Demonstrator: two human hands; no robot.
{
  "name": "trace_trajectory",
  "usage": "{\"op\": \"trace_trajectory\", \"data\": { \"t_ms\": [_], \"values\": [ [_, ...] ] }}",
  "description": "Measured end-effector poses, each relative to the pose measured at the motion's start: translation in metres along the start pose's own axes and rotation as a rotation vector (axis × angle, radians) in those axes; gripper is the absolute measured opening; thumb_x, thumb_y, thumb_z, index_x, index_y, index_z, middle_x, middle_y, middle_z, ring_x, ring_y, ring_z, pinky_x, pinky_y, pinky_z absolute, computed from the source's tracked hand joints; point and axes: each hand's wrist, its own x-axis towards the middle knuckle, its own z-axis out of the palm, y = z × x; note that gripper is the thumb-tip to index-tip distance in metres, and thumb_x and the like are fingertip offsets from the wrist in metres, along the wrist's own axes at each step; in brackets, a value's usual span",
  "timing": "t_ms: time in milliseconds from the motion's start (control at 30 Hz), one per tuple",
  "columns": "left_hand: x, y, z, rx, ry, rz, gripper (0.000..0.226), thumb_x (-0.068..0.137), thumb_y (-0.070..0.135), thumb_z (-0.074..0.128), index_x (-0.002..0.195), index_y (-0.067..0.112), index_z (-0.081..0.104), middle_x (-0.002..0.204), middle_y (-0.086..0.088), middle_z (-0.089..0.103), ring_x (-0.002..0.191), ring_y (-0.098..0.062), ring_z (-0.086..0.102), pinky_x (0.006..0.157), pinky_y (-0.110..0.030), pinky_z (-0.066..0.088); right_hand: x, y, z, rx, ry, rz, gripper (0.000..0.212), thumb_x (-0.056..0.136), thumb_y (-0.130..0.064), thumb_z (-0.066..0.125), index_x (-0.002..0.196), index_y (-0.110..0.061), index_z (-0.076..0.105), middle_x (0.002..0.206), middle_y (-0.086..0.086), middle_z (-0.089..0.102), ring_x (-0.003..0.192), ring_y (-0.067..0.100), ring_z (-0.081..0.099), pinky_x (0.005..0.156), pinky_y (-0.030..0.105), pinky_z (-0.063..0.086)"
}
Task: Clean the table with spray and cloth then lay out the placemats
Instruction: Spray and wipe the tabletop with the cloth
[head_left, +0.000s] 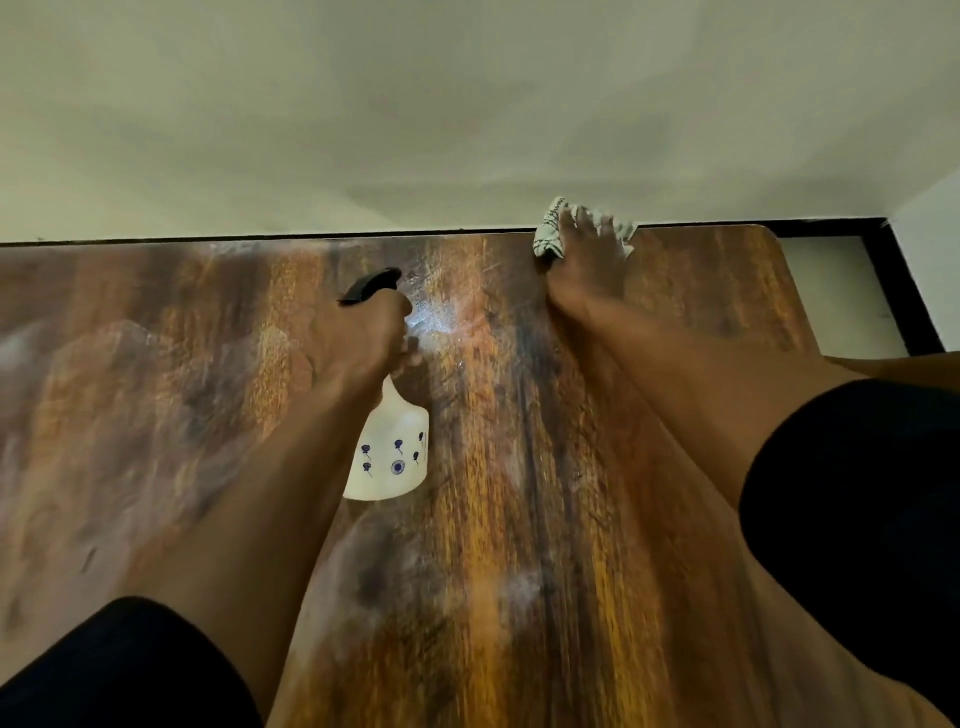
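The brown wood-grain table (519, 467) fills most of the head view. My left hand (363, 338) grips the neck of a white spray bottle (389, 457) with small dark-blue motifs and a black trigger head, held above the table's middle. My right hand (587, 265) presses flat on a white cloth with dark checks (550, 234) at the far edge of the table, right of centre. A pale wet sheen lies on the wood just right of the bottle's nozzle. No placemats are in view.
A pale wall (467, 104) stands right behind the table's far edge. The table's rounded far right corner (769, 234) is visible, with a black-framed strip (893, 291) and light floor beyond it. Black sleeves cover both upper arms.
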Motion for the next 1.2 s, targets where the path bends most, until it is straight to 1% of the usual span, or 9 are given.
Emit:
{"op": "trace_trajectory", "data": {
  "t_ms": [133, 300, 467, 600, 733, 833, 967, 1100, 1200],
  "values": [
    [-0.001, -0.006, -0.012, -0.014, 0.032, -0.028, 0.058, 0.085, 0.024, 0.065, 0.141, 0.035, 0.074, 0.069, 0.003, 0.069, 0.048, -0.013, 0.064, 0.068, -0.042, 0.062, -0.024, -0.06, 0.011, -0.038, -0.038, -0.19, 0.075, 0.102, -0.038, 0.048, 0.164, -0.027, 0.006, 0.171, 0.002, 0.006, 0.157, 0.035, 0.001, 0.125, 0.052, 0.007],
    [0.005, -0.01, -0.03, 0.011, 0.087, -0.084, 0.025, 0.068, 0.034, 0.068, 0.088, 0.025, 0.079, 0.079, -0.009, 0.076, 0.071, -0.037, 0.076, 0.082, -0.062, 0.068, -0.068, -0.129, 0.049, -0.019, -0.126, -0.533, 0.076, 0.099, -0.022, 0.052, 0.164, -0.024, 0.011, 0.171, 0.005, 0.008, 0.157, 0.033, -0.001, 0.126, 0.047, 0.009],
    [-0.007, -0.008, -0.039, 0.005, 0.077, -0.082, 0.028, 0.074, 0.029, 0.066, 0.095, 0.02, 0.081, 0.071, -0.01, 0.075, 0.051, -0.027, 0.071, 0.083, -0.061, 0.068, -0.086, -0.106, 0.044, 0.026, -0.172, -0.667, 0.079, 0.096, -0.012, 0.05, 0.163, -0.028, 0.013, 0.171, -0.001, 0.009, 0.158, 0.024, 0.0, 0.127, 0.044, 0.007],
    [-0.02, -0.009, -0.039, 0.0, 0.044, -0.074, 0.059, 0.076, 0.027, 0.066, 0.133, 0.036, 0.078, 0.059, 0.001, 0.071, 0.051, -0.022, 0.068, 0.085, -0.054, 0.069, -0.081, -0.064, 0.023, 0.064, -0.149, -0.477, 0.075, 0.102, -0.018, 0.048, 0.162, -0.035, 0.008, 0.17, -0.006, 0.006, 0.158, 0.023, -0.002, 0.127, 0.049, 0.006],
    [-0.036, -0.013, -0.035, -0.004, 0.059, -0.066, 0.037, 0.072, 0.033, 0.066, 0.095, 0.059, 0.079, 0.068, -0.003, 0.072, 0.067, -0.029, 0.072, 0.09, -0.055, 0.067, -0.076, -0.018, 0.011, 0.128, -0.098, -0.294, 0.078, 0.1, -0.011, 0.047, 0.163, -0.034, 0.008, 0.171, -0.006, 0.003, 0.158, 0.024, -0.005, 0.127, 0.05, 0.003],
    [-0.054, -0.014, -0.031, 0.006, 0.082, -0.081, 0.042, 0.075, 0.029, 0.065, 0.109, 0.048, 0.077, 0.07, -0.004, 0.071, 0.062, -0.028, 0.074, 0.066, -0.043, 0.064, -0.08, -0.008, 0.006, 0.13, -0.093, -0.228, 0.077, 0.1, -0.011, 0.048, 0.164, -0.027, 0.009, 0.171, 0.0, 0.004, 0.158, 0.026, -0.006, 0.127, 0.044, 0.001],
    [-0.075, -0.023, -0.028, 0.014, 0.141, -0.114, 0.043, 0.071, 0.033, 0.066, 0.112, 0.04, 0.077, 0.082, -0.009, 0.074, 0.059, -0.029, 0.075, 0.068, -0.044, 0.065, -0.094, -0.022, 0.006, 0.11, -0.113, -0.177, 0.072, 0.103, -0.025, 0.049, 0.164, -0.026, 0.009, 0.171, 0.001, 0.006, 0.157, 0.03, -0.005, 0.128, 0.045, 0.001],
    [-0.081, -0.036, -0.034, -0.01, 0.187, -0.164, 0.055, 0.063, 0.041, 0.073, 0.117, 0.035, 0.081, 0.079, -0.008, 0.073, 0.067, -0.03, 0.072, 0.077, -0.056, 0.067, -0.128, -0.056, 0.008, 0.082, -0.189, -0.37, 0.076, 0.102, -0.036, 0.052, 0.163, -0.03, 0.008, 0.17, -0.003, 0.002, 0.156, 0.03, -0.007, 0.117, 0.045, -0.014],
    [-0.095, -0.035, -0.036, -0.018, 0.221, -0.156, 0.023, 0.077, 0.032, 0.072, 0.099, 0.036, 0.078, 0.075, -0.009, 0.07, 0.062, -0.028, 0.07, 0.077, -0.059, 0.069, -0.161, -0.081, 0.022, 0.041, -0.232, -0.658, 0.077, 0.097, -0.029, 0.054, 0.163, -0.025, 0.015, 0.17, 0.003, 0.011, 0.157, 0.035, 0.001, 0.128, 0.052, 0.008]
  ]
}}
